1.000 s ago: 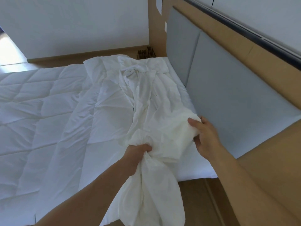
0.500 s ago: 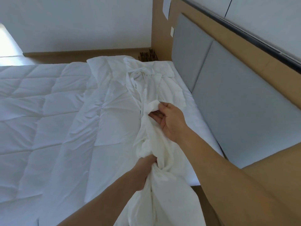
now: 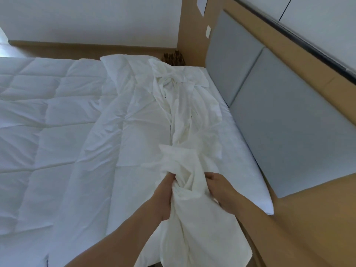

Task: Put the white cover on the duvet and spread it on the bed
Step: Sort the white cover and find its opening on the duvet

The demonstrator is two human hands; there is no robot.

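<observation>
"Gripping the white cover [image 3: 185, 132] with both hands, then?"

"Yes. The left hand [image 3: 163, 197] has a bunch of it clenched over the near side of the bed [image 3: 246, 170], and the right hand [image 3: 221, 191] grasps the same bunch just beside it. The fingers of both are buried in the folds, so I cannot tell how they lie."

"Where does the cover run?"

"From the hands it stretches away as a twisted, crumpled band along the headboard side of the mattress, up to a knotted heap near the far corner. Its near end hangs down between the forearms and is cut off by the bottom edge."

"And the duvet [image 3: 38, 112]?"

"Lying flat on the bed to the left of the cover, quilted in squares, its quilting bare. Its left part runs out of view. Between the quilting and the twisted band lies smoother white cloth, and I cannot tell whether that is more of the cover or another sheet."

"Anything else around?"

"A grey padded headboard [image 3: 289, 122] in two panels, set in a wooden surround [image 3: 317, 218]. Beyond the far corner of the bed a small brown thing [image 3: 173, 57] sticks up, half hidden by the bedding. It is too small to say what it is. A small white plate [image 3: 208, 31] sits on the wooden panel above it, and a sheet of paper [image 3: 201, 4] higher up is cut off by the top edge."
</observation>
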